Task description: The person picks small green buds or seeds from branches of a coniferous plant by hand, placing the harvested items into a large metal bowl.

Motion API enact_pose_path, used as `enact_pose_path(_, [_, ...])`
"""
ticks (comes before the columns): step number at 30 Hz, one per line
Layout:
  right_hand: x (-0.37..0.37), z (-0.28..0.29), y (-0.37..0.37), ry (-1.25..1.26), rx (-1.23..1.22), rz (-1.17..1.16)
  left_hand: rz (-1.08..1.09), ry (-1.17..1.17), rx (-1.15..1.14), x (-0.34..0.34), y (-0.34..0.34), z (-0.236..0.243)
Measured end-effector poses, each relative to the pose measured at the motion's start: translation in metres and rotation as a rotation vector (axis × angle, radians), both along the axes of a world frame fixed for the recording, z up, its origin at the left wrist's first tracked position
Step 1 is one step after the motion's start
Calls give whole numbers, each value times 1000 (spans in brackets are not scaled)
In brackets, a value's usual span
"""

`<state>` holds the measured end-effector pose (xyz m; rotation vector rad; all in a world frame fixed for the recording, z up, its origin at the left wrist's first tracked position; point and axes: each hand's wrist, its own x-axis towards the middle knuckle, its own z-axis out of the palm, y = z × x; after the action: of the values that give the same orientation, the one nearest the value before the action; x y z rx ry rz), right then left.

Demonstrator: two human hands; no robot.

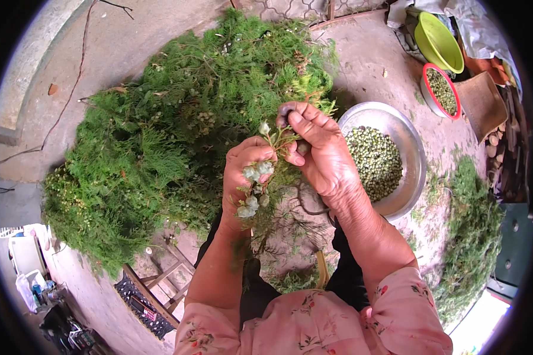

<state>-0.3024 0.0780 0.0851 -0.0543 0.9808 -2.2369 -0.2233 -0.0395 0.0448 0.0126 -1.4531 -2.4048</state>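
Note:
My left hand is closed around a conifer sprig. Pale blue-green seed cones hang from it below the fingers, and another cone stands at its top. Close on the right, my right hand has its fingers curled at the sprig's tip. A small roundish brownish thing shows between those fingers, too little of it to name. Beside the right wrist stands a wide metal basin, partly filled with loose green cones. Beyond the left hand lies a large heap of green conifer branches.
At the upper right are a lime-green basin, a red-rimmed bowl of green pieces and a brown woven tray. More cut greenery lies along the right. A wooden stool-like frame sits at lower left.

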Motion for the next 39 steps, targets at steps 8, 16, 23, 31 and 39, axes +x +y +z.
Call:
enact_pose_path(8, [1,-8,2,292,234,96,62,-386,-42,1,6,21])
enact_pose_path(16, [-7,-10,4,-106,-152,111,-94,-123,163,0,-13,-6])
enact_pose_path(23, [5,-11,2,169,28,306,-386,-118,528,-7,-19,-7])
enact_pose_path(31, [-1,-17,2,-168,-259,104,-261,173,474,-9,-11,-33])
enact_pose_path(39, [17,-1,0,445,168,56,212,-200,181,1,19,-5])
